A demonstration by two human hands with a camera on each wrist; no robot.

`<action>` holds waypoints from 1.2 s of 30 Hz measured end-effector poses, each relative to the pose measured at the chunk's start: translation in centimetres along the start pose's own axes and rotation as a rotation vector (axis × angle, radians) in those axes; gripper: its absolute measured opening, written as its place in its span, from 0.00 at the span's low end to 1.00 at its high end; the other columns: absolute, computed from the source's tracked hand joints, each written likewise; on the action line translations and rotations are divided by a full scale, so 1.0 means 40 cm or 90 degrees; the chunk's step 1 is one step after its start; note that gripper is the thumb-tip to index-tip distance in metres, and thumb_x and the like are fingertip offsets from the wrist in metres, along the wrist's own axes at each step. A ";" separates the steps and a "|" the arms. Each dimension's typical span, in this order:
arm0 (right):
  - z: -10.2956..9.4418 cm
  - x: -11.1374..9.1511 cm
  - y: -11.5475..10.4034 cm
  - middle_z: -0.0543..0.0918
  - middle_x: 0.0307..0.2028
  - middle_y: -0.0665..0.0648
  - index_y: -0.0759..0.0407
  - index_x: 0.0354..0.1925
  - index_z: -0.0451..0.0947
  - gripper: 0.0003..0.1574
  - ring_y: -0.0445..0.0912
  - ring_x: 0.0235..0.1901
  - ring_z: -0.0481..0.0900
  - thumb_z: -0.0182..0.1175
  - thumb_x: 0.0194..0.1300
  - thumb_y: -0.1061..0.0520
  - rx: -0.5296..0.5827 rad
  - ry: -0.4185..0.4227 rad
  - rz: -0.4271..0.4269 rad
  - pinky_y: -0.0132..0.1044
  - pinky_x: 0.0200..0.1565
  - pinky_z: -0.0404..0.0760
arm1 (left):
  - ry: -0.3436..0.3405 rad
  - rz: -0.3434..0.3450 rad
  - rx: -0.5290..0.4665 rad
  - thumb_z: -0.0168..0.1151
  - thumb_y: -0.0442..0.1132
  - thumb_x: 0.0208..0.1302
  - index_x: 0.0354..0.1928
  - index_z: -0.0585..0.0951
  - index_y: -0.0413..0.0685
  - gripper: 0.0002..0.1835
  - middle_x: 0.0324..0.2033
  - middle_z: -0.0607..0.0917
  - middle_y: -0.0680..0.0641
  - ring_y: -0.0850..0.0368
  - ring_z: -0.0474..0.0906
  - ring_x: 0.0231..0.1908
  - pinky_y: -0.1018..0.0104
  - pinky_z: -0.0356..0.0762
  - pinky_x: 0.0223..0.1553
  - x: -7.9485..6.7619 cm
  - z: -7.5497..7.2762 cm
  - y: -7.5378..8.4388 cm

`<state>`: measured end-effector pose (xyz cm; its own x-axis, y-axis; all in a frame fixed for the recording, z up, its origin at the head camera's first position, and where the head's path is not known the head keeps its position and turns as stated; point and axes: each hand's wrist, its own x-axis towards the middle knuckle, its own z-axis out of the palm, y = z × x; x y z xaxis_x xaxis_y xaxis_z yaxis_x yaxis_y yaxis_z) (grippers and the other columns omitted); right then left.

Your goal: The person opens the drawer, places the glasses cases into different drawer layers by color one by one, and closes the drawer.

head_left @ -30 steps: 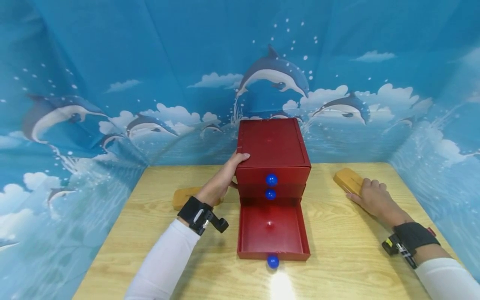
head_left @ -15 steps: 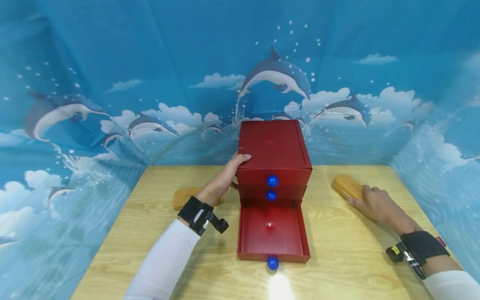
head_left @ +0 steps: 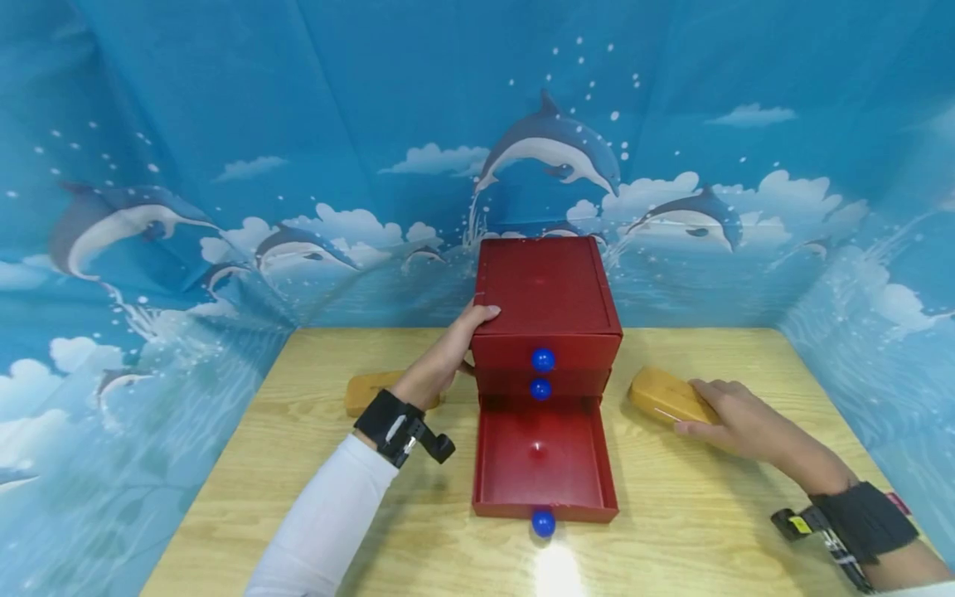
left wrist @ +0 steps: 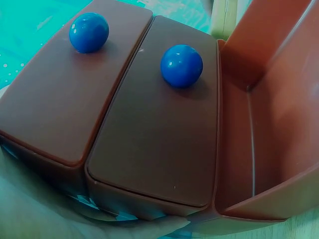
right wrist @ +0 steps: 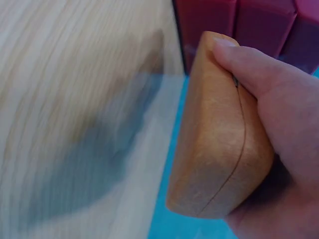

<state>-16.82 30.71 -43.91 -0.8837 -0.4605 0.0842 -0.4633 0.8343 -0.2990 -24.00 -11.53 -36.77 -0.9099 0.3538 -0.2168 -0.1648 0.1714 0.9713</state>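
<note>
A red drawer cabinet (head_left: 548, 286) with blue ball knobs stands at the back of the table. Its bottom drawer (head_left: 540, 464) is pulled out and holds nothing; the two drawers above are closed. My left hand (head_left: 443, 352) holds the cabinet's left side, thumb over the top edge and fingers along the side wall. To the right of the cabinet, my right hand (head_left: 746, 419) grips a yellow-brown glasses case (right wrist: 214, 139) by one end. A curved seam runs along the case, and its shadow falls apart from it on the table in the right wrist view.
A second yellow-brown case (head_left: 366, 391) lies on the table left of the cabinet, partly behind my left forearm. A blue dolphin-print cloth (head_left: 373, 99) stands around the back and sides of the wooden table (head_left: 261, 464).
My right hand has brought the glasses case leftward, nearer the cabinet, and turned it. The left hand stays on the cabinet, and the drawers have not moved.
</note>
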 end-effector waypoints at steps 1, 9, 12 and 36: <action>-0.005 -0.001 -0.012 0.77 0.34 0.58 0.75 0.58 0.66 0.49 0.44 0.28 0.69 0.62 0.59 0.35 -0.002 -0.005 -0.004 0.39 0.28 0.67 | -0.001 0.000 0.000 0.48 0.72 0.59 0.69 0.51 0.81 0.37 0.56 0.70 0.48 0.44 0.70 0.52 0.42 0.75 0.39 -0.001 0.000 0.001; -0.039 -0.015 -0.088 0.79 0.43 0.65 0.75 0.59 0.65 0.52 0.49 0.36 0.74 0.61 0.58 0.33 -0.006 -0.034 -0.026 0.44 0.32 0.72 | 0.004 -0.003 -0.001 0.48 0.72 0.60 0.69 0.52 0.78 0.37 0.54 0.71 0.46 0.44 0.70 0.51 0.41 0.75 0.39 0.002 0.001 0.000; -0.049 -0.020 -0.111 0.79 0.43 0.63 0.73 0.59 0.66 0.51 0.48 0.37 0.73 0.62 0.58 0.33 -0.008 -0.023 -0.041 0.44 0.34 0.73 | 0.002 -0.002 -0.001 0.48 0.71 0.60 0.69 0.52 0.79 0.36 0.55 0.71 0.46 0.44 0.70 0.51 0.39 0.74 0.40 0.002 0.000 -0.001; -0.053 0.027 -0.313 0.69 0.56 0.55 0.63 0.66 0.61 0.52 0.47 0.51 0.66 0.56 0.60 0.29 0.034 -0.116 -0.129 0.43 0.45 0.75 | 0.000 0.004 0.000 0.49 0.72 0.59 0.69 0.51 0.80 0.37 0.56 0.69 0.47 0.44 0.68 0.53 0.42 0.74 0.39 -0.003 0.001 -0.001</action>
<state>-12.11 20.43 -38.05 -0.7447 -0.6670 -0.0245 -0.6204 0.7053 -0.3431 -23.88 -11.53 -36.78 -0.9108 0.3554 -0.2102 -0.1589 0.1683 0.9728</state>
